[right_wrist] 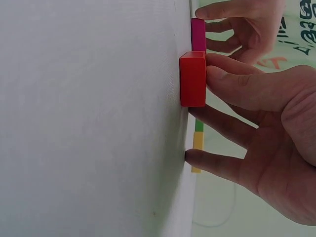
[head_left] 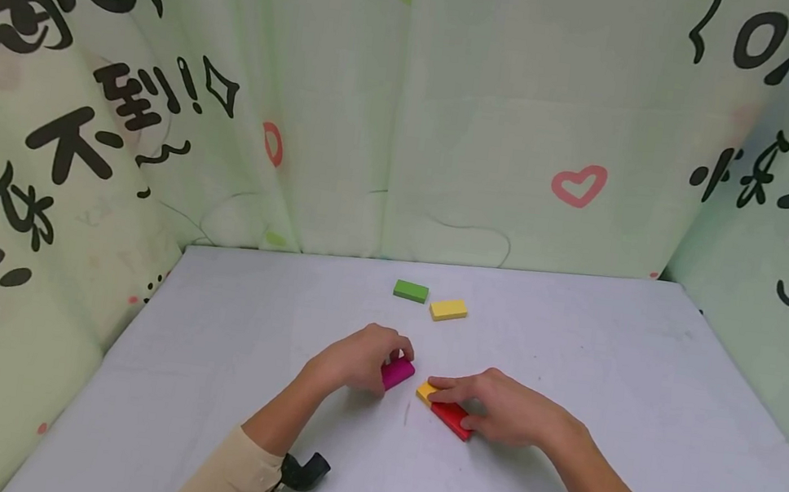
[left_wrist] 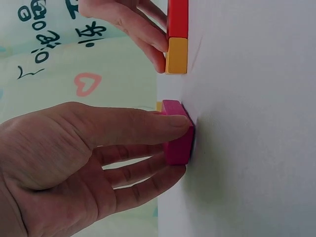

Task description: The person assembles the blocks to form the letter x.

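Note:
My left hand (head_left: 362, 359) pinches a magenta block (head_left: 397, 373) on the table, thumb on one side and fingers on the other, as the left wrist view shows. To its right, my right hand (head_left: 511, 410) holds a red block (head_left: 451, 420) that lies end to end with an orange-yellow block (head_left: 424, 392). Its thumb presses the red block (right_wrist: 193, 81) near the closer end, while the forefinger reaches to the orange-yellow block (left_wrist: 177, 56). A small gap separates the magenta block from this pair.
Farther back on the white table (head_left: 270, 296) lie a green block (head_left: 411, 291) and a yellow block (head_left: 449, 310), close together. A pale green curtain (head_left: 471, 165) with black writing and hearts surrounds the table's back and sides.

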The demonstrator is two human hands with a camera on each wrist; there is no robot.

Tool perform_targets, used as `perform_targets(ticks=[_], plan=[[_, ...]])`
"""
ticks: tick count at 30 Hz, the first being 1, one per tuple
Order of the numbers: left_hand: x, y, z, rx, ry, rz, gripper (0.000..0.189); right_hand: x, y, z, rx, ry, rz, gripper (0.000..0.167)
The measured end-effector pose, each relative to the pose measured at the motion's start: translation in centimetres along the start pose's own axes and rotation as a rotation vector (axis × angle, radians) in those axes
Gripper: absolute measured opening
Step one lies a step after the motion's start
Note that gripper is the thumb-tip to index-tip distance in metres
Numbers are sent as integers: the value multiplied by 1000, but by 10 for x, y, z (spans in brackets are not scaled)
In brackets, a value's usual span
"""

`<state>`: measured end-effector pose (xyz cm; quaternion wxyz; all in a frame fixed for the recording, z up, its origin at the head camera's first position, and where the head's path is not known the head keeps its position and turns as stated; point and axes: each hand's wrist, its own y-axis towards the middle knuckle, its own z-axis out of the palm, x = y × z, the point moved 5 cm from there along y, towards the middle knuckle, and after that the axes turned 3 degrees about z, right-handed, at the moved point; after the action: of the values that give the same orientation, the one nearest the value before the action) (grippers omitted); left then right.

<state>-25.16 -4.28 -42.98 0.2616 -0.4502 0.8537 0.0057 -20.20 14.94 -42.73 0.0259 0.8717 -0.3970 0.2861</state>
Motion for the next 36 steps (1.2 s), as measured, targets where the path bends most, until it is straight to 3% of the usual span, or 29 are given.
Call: perform_targets(ticks=[13,36], plan=[[-1,-18,6,26,-62,15,56,1,2,1,8,-7,14,50],[-16,-32,13,103,-85,37,58,-1,0,1,1,6,24,51]])
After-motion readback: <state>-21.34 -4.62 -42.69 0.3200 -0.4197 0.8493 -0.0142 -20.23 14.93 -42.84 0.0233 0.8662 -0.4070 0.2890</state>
